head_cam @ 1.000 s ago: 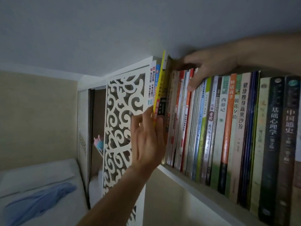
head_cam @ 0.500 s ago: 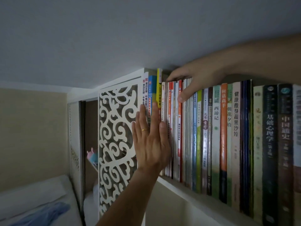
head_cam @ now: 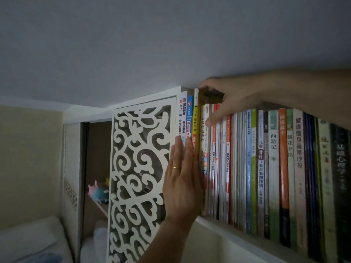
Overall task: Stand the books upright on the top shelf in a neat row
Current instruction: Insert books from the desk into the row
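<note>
Up on the top shelf (head_cam: 237, 229), right under the ceiling (head_cam: 152, 44), the books (head_cam: 266, 168) are pretty much all standing upright in one long packed row, spines facing out. It runs from the white cut-out scroll panel (head_cam: 140, 177) on the left all the way off the right edge of the view.

Left hand (head_cam: 182, 183) is flat, fingers straight and together, palm pressed against the spines at the left end of the row. It covers the lower part of the white book (head_cam: 182, 118), the blue one (head_cam: 189, 118) and the tall yellow book (head_cam: 195, 122). There's a gold ring (head_cam: 175, 167) on one finger. It's not gripping anything, just pushing flat.

Right hand (head_cam: 228, 99) comes in from the right along the tops of the books, close under the ceiling. Its fingers reach over the top edges of the books just right of the yellow one, and one finger hangs down the front of the spines near a red book (head_cam: 215, 130). It's dark up there, so I can't say for sure it has hold of any book; the fingers look draped over rather than pinching.

Yellow book stands a bit taller than its neighbours on the right. Further along are green, orange and dark spines, all straight.

Off to the lower left behind the panel is a lower shelf with a small plush toy (head_cam: 97, 191), plus pale bedding (head_cam: 28, 240) in the corner.
</note>
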Demonstrator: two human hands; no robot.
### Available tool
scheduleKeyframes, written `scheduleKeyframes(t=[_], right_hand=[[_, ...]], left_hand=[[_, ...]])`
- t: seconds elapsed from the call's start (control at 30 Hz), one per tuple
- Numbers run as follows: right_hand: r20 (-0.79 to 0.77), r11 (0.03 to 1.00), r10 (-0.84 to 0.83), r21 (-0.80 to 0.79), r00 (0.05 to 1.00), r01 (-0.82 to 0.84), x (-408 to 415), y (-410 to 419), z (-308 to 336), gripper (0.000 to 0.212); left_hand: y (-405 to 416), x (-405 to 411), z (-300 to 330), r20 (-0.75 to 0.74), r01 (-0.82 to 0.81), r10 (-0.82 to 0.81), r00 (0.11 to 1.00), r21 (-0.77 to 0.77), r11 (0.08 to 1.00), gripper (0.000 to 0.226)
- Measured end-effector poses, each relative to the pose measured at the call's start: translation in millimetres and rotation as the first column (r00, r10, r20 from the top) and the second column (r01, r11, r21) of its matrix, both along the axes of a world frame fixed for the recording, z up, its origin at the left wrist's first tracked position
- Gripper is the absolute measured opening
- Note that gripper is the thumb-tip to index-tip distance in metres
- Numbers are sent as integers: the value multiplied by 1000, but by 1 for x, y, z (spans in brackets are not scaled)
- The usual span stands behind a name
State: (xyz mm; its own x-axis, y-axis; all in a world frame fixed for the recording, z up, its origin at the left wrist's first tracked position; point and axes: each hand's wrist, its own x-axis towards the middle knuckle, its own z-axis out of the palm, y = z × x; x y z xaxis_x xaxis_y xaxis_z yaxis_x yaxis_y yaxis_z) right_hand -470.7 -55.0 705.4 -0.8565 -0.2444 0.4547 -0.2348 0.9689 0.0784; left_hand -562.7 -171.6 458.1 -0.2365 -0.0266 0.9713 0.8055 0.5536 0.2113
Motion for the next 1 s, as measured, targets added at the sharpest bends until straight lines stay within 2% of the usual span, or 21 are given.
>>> scheduleKeyframes(t=[0.07,0.2,0.33,0.4,0.47,0.57,0.67,0.77,0.9,0.97,1.0], right_hand=[[-46,1000,-12,-28,999,10,-2,-4,-6,92],[-178,999,-42,17,983,46,-6,-12,-18,80],[-236,986,-116,91,965,141,-4,-19,-21,82],[-228,986,-130,77,965,150,0,-19,-22,81],[-228,987,-133,60,965,151,5,-18,-24,81],[-224,985,-150,52,963,166,13,-16,-26,80],[-241,980,-175,50,955,192,15,-16,-27,83],[-286,974,-195,53,938,219,17,-15,-28,85],[-320,967,-228,39,919,253,20,-14,-31,87],[-314,966,-239,24,919,259,21,-14,-30,89],[-315,965,-243,22,917,263,20,-15,-29,90]], left_hand=[[-3,5,5,63,51,-56,996,84,995,53],[0,17,10,42,21,-29,999,177,984,54],[-1,24,17,103,194,-231,967,284,939,52],[-4,28,18,81,223,-250,965,255,941,53],[-8,28,18,72,184,-200,977,189,965,50],[-15,28,21,84,93,-94,992,17,996,47],[-22,34,37,187,87,-69,980,-90,992,34],[-24,37,59,267,36,-2,964,-124,992,16],[-32,42,74,336,13,41,941,-157,987,5],[-46,50,71,300,3,28,954,-101,995,7],[-56,55,69,249,-2,6,968,-16,1000,9]])
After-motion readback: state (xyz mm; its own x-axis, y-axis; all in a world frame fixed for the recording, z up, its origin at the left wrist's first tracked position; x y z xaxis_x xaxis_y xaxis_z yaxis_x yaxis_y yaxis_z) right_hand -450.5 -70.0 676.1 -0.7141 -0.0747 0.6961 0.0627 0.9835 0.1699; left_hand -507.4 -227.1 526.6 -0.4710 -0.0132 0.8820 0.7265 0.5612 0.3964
